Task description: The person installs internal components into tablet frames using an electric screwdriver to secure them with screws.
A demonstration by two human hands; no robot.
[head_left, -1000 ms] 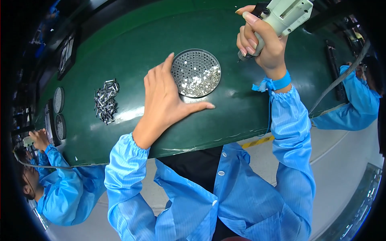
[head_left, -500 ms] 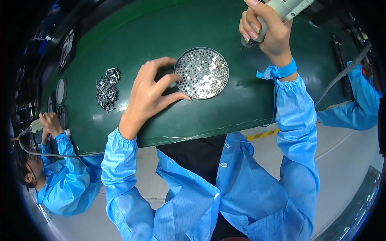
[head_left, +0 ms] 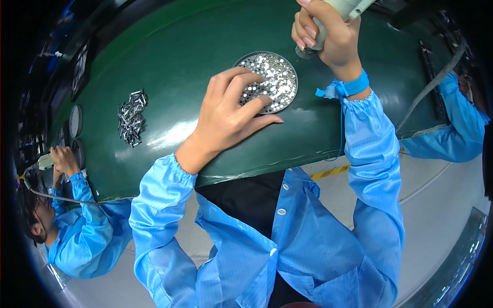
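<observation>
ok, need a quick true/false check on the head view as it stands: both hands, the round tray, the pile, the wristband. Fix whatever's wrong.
1. The right hand grips a pale handheld tool. True.
2. The dark pile of small parts lies right of the round tray. False: it lies left of the tray.
3. The left hand has its fingers reaching over the tray. True.
4. The blue wristband is on the left wrist. False: it is on the right wrist.
5. White and metallic bits lie in the tray. True.
6. The tabletop is white. False: it is green.
</observation>
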